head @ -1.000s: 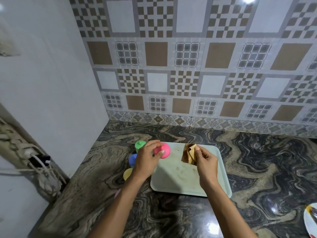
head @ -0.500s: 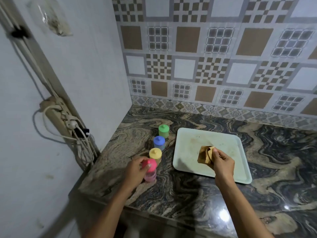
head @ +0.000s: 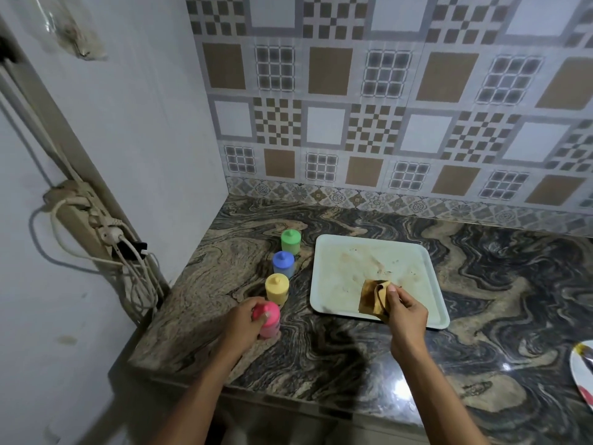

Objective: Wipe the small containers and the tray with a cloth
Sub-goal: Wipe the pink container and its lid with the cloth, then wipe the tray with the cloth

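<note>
Several small lidded containers stand in a row on the marble counter left of the tray: green (head: 290,241), blue (head: 283,264), yellow (head: 277,288) and pink (head: 268,320). My left hand (head: 241,322) grips the pink container, which stands upright on the counter at the near end of the row. The pale tray (head: 340,261) lies flat and shows brown smears. My right hand (head: 405,313) pinches a folded brown cloth (head: 372,299) over the tray's near edge.
A white wall closes the counter's left side, with a power strip and cables (head: 106,242) hanging on it. The counter's front edge (head: 288,396) runs below my arms. A plate's rim (head: 582,370) shows at the far right.
My left hand carried the pink container from above the tray to the counter and set it down in front of the yellow one. My right hand kept the cloth over the tray.
</note>
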